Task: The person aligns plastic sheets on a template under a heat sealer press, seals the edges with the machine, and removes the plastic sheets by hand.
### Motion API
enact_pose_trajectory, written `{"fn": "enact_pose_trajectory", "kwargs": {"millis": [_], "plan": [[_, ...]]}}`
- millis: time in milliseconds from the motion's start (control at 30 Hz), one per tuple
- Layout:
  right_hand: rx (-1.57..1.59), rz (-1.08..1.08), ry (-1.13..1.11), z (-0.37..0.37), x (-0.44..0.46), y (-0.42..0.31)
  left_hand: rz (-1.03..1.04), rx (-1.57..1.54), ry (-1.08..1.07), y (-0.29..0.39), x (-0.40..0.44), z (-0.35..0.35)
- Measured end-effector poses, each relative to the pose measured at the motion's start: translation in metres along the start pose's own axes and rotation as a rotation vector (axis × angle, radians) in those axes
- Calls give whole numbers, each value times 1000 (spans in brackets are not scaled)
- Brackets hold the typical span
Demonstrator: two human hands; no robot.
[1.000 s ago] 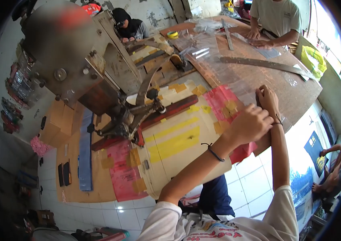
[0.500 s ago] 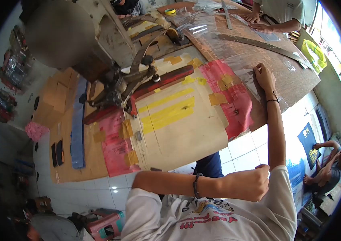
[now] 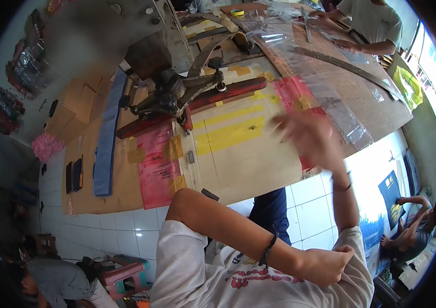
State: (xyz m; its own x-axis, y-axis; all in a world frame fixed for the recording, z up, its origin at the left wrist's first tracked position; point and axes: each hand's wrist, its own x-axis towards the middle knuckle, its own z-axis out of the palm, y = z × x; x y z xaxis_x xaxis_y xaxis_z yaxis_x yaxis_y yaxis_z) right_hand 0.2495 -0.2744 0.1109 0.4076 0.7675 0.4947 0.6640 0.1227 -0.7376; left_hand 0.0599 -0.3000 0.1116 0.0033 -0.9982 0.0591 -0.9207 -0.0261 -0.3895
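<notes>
My right hand (image 3: 307, 137), blurred by motion, is above the right side of a cream board (image 3: 248, 177) with yellow tape strips. Its fingers point left, too smeared to show any grip. My left forearm crosses in front of my body, and my left hand (image 3: 325, 266) is closed in a fist near my right upper arm; anything inside it is hidden. Red plastic sheets (image 3: 157, 167) flank the board, fixed with brown tape. Over the board's back edge is a red-edged metal bar (image 3: 228, 96) under a machine's jointed arm (image 3: 169, 95).
Clear plastic sheeting (image 3: 338, 110) and a long metal ruler (image 3: 346, 61) lie on the brown table to the right. Another person's hand (image 3: 347, 46) rests there. At left are a blue strip (image 3: 109, 138) and dark phones (image 3: 77, 174). Other people sit on both sides.
My right hand has left the brown tabletop at right and swung left and nearer over the cream board. My left fist has shifted slightly lower. The whole view has shifted a little.
</notes>
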Motion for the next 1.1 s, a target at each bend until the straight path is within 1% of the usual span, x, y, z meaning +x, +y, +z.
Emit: {"fn": "enact_pose_trajectory", "kwargs": {"millis": [33, 67, 133, 233, 333, 367, 433, 467, 567, 633, 733, 767, 800, 867, 933, 1000, 1033, 1067, 1100], "plan": [[135, 122, -348, 23, -5, -30, 40, -32, -34, -6, 1, -7], [206, 45, -461, 52, -12, -42, 16, -19, -22, -6, 3, -9], [305, 80, -567, 95, -21, -48, -26, -12, 0, -3, 8, -8], [410, 273, -626, 103, -12, -46, -61, -34, 14, 1, 10, -3], [669, 289, -433, 123, -25, -31, -69, -51, 8, 0, 4, -3], [742, 333, -448, 127, -27, -27, -40, -45, 7, -3, 2, -5], [862, 375, -355, 134, -29, -21, 15, -30, 4, -8, 0, -8], [923, 397, -309, 135, -29, -20, -4, -34, 30, -8, 0, -7], [1101, 444, -310, 124, -26, -18, -54, -54, 115, -4, -5, -3], [1153, 416, -286, 118, -26, -21, -88, -71, 184, -7, -19, -6], [1239, 428, -229, 111, -27, -19, -347, -52, 213, -2, -49, -8], [1268, 438, -208, 108, -28, -17, -418, -154, 302, 0, -64, -2], [1226, 437, -179, 107, -32, -10, -491, -256, 392, 1, -80, 7], [1144, 428, -118, 105, -42, 9, -698, -281, 426, 1, -122, 17], [893, 421, 23, 96, -47, 15, -1023, -243, 428, 13, -171, 21], [737, 408, 143, 94, -51, 27, -1383, -225, 397, 34, -215, 29], [647, 436, 165, 93, -54, 35, -1530, -175, 367, 46, -230, 30], [556, 459, 187, 92, -55, 44, -1676, -117, 336, 56, -242, 31], [465, 480, 204, 92, -55, 50, -1720, -125, 346, 66, -250, 37]]}}
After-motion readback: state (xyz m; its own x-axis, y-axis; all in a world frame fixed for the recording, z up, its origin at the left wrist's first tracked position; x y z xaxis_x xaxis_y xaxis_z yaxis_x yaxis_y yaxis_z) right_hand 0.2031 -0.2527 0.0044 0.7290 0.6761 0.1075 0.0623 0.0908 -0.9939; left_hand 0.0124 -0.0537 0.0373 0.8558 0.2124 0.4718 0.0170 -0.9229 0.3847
